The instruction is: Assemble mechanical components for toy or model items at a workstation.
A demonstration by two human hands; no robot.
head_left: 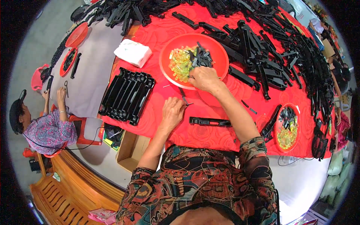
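Note:
My right hand (pixel 204 78) reaches over the near rim of a red bowl (pixel 221 52). Its fingers are bent together among clear yellow-green plastic pieces (pixel 180 62), so what they pinch is hidden. Small black strips (pixel 202 57) lie heaped in the same bowl. My left hand (pixel 173 111) rests on the red cloth below the bowl, fingers curled around a thin black piece (pixel 183 98); a dark, thin tip pokes out beside the fingertips. Just to the right of that hand lies a long black slotted plastic part (pixel 210 122).
Black parts stand in a row (pixel 127 96) on the left, near a white tissue pack (pixel 133 52). A large pile of black parts (pixel 255 52) covers the far right. A smaller red bowl (pixel 277 137) sits at right. Another person (pixel 48 123) works at the left.

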